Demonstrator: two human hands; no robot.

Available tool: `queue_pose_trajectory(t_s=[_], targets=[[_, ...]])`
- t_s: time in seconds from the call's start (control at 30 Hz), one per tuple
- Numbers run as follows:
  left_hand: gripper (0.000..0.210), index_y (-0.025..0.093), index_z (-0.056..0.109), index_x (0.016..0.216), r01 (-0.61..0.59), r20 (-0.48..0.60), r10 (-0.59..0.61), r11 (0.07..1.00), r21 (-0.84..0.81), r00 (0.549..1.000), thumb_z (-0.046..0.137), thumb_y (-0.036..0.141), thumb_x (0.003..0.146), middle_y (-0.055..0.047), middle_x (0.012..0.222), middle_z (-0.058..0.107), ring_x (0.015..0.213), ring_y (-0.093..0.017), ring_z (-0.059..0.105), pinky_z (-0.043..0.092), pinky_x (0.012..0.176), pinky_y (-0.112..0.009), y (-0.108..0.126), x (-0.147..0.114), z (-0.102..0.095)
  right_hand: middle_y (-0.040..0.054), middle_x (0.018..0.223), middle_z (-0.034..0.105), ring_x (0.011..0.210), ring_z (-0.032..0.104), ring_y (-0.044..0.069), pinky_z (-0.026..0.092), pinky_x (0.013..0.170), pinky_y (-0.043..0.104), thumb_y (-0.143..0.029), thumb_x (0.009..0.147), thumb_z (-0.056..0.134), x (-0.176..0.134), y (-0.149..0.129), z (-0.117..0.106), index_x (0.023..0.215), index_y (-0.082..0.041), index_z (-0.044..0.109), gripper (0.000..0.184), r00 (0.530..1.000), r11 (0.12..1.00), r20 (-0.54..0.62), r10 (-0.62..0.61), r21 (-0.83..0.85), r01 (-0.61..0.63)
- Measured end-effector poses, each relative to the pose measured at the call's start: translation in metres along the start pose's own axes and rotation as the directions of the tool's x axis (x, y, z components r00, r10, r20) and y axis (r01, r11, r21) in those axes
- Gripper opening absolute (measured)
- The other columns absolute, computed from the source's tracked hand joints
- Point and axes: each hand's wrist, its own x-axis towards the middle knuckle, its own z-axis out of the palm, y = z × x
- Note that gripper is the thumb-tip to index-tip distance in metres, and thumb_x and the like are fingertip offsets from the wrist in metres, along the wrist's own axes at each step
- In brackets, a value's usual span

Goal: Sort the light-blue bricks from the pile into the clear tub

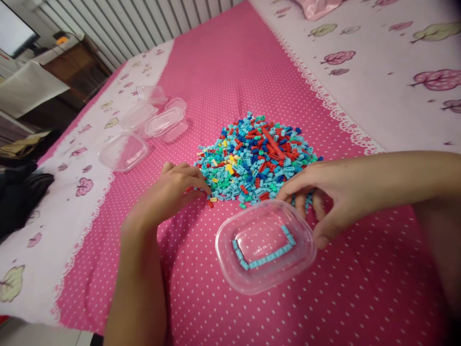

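Observation:
A heap of small toy building bricks (248, 158), mostly light blue with red, dark blue, green and yellow ones, lies on the pink bedsheet. At the heap's left edge is my left hand (180, 185), its fingers loosely bent and apart, fingertips against loose bricks; I see nothing held. In front of the heap stands a clear plastic container (248, 283). Inside it a light blue brick strip (270, 258) bends into a U shape. My right hand (324, 192) arches open between heap and container, thumb close to the container's right rim. Its fingertips are partly hidden.
Several clear plastic containers or lids (124, 151) lie at the left back of the bed. A long red brick piece (273, 143) rests on top of the heap. Dark cloth (21, 192) sits at the left edge. Slatted white bars (144, 24) border the far side.

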Motion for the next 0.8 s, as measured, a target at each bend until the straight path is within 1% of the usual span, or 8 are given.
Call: queue_pose_trajectory(t_s=[0.07, 0.23, 0.4, 0.47, 0.57, 0.67, 0.73, 0.8], targets=[[0.019, 0.03, 0.079, 0.091, 0.004, 0.004, -0.004, 1.0, 0.004, 1.0, 0.063, 0.035, 0.101, 0.001, 0.099, 0.076, 0.096, -0.019, 0.059, 0.026, 0.089, -0.038, 0.0, 0.001, 0.002, -0.0053, 0.094, 0.078, 0.083, 0.071, 0.019, 0.052, 0.065, 0.025, -0.042, 0.072, 0.086, 0.001, 0.0, 0.0, 0.115, -0.033, 0.077, 0.044, 1.0, 1.0, -0.001, 0.001, 0.006, -0.001], [0.017, 0.029, 0.077, 0.09, 0.022, -0.008, -0.022, 1.0, 0.014, 1.0, 0.069, 0.041, 0.097, 0.002, 0.095, 0.074, 0.094, -0.018, 0.058, 0.025, 0.088, -0.038, 0.001, 0.002, 0.005, -0.0053, 0.094, 0.078, 0.077, 0.07, 0.019, 0.05, 0.061, 0.025, -0.033, 0.069, 0.086, 0.001, 0.003, 0.001, 0.123, -0.032, 0.075, 0.055, 0.999, 1.0, -0.03, -0.01, -0.021, 0.009], [0.007, 0.032, 0.078, 0.088, -0.024, -0.026, 0.024, 1.0, 0.014, 0.999, 0.077, 0.037, 0.094, 0.006, 0.093, 0.074, 0.092, -0.017, 0.06, 0.024, 0.086, -0.037, -0.001, 0.002, 0.007, -0.0061, 0.096, 0.079, 0.08, 0.071, 0.019, 0.051, 0.063, 0.024, -0.03, 0.068, 0.086, 0.003, 0.007, 0.001, 0.12, -0.033, 0.076, 0.053, 0.999, 0.999, -0.009, -0.047, 0.01, 0.048], [0.009, 0.033, 0.078, 0.087, -0.043, -0.051, 0.044, 0.999, 0.017, 0.998, 0.076, 0.037, 0.094, 0.007, 0.091, 0.073, 0.089, -0.016, 0.061, 0.024, 0.085, -0.036, -0.006, -0.001, 0.005, -0.0064, 0.094, 0.078, 0.08, 0.071, 0.018, 0.05, 0.063, 0.024, -0.031, 0.069, 0.086, 0.003, 0.006, 0.001, 0.118, -0.033, 0.077, 0.05, 0.999, 0.998, -0.006, -0.054, 0.015, 0.054], [0.013, 0.029, 0.076, 0.089, -0.067, -0.132, 0.069, 0.998, 0.021, 0.989, 0.071, 0.038, 0.098, 0.005, 0.093, 0.073, 0.087, -0.016, 0.063, 0.029, 0.087, -0.036, -0.008, -0.007, -0.006, -0.0062, 0.091, 0.078, 0.078, 0.071, 0.018, 0.051, 0.062, 0.024, -0.035, 0.07, 0.087, 0.003, 0.004, 0.001, 0.115, -0.031, 0.077, 0.046, 0.998, 0.998, -0.011, -0.055, 0.003, 0.055], [0.013, 0.025, 0.072, 0.094, -0.113, -0.231, 0.112, 0.994, 0.008, 0.966, 0.066, 0.034, 0.101, 0.003, 0.098, 0.073, 0.09, -0.015, 0.066, 0.038, 0.085, -0.033, 0.016, -0.011, -0.02, -0.0052, 0.09, 0.078, 0.075, 0.07, 0.018, 0.051, 0.062, 0.024, -0.037, 0.07, 0.087, 0.001, 0.0, 0.0, 0.115, -0.029, 0.077, 0.047, 0.998, 0.998, -0.015, -0.063, -0.029, 0.063], [0.008, 0.025, 0.07, 0.096, -0.208, -0.307, 0.196, 0.978, -0.007, 0.931, 0.067, 0.029, 0.101, 0.006, 0.092, 0.074, 0.085, -0.013, 0.066, 0.041, 0.081, -0.03, 0.046, -0.008, -0.024, -0.005, 0.09, 0.078, 0.075, 0.069, 0.017, 0.05, 0.061, 0.024, -0.038, 0.072, 0.086, 0.0, -0.002, -0.001, 0.112, -0.027, 0.077, 0.043, 0.997, 0.996, -0.009, -0.075, -0.039, 0.074], [0.012, 0.023, 0.069, 0.093, -0.292, -0.303, 0.288, 0.956, 0.034, 0.908, 0.064, 0.026, 0.103, 0.005, 0.087, 0.073, 0.082, -0.014, 0.064, 0.039, 0.077, -0.033, 0.08, -0.002, -0.022, -0.0053, 0.091, 0.078, 0.076, 0.069, 0.017, 0.049, 0.061, 0.024, -0.037, 0.073, 0.085, 0.0, -0.003, -0.001, 0.108, -0.026, 0.077, 0.038, 0.996, 0.995, -0.002, -0.088, -0.04, 0.088]])
